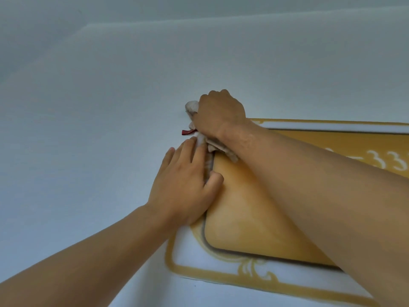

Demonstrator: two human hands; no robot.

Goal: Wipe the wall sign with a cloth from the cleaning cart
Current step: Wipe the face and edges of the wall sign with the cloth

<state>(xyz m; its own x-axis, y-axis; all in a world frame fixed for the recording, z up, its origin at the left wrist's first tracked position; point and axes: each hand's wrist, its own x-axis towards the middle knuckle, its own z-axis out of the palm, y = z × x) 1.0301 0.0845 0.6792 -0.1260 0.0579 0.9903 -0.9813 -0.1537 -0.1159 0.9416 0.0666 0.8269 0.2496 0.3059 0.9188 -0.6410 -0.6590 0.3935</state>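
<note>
Beige cloth [199, 138] bunched in right hand [219, 114] fingers on gold sign [254, 218]; left hand [186, 182] fingers flat, apart.

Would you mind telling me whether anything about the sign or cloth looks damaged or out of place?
Nothing stands out. The gold-and-white wall sign looks intact, and the right hand grips the bunched beige cloth at its upper left corner.

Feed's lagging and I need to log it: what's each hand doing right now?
Left hand: open, fingers flat on the sign's left edge.
Right hand: closed around the cloth, at the sign's top-left corner.
</note>
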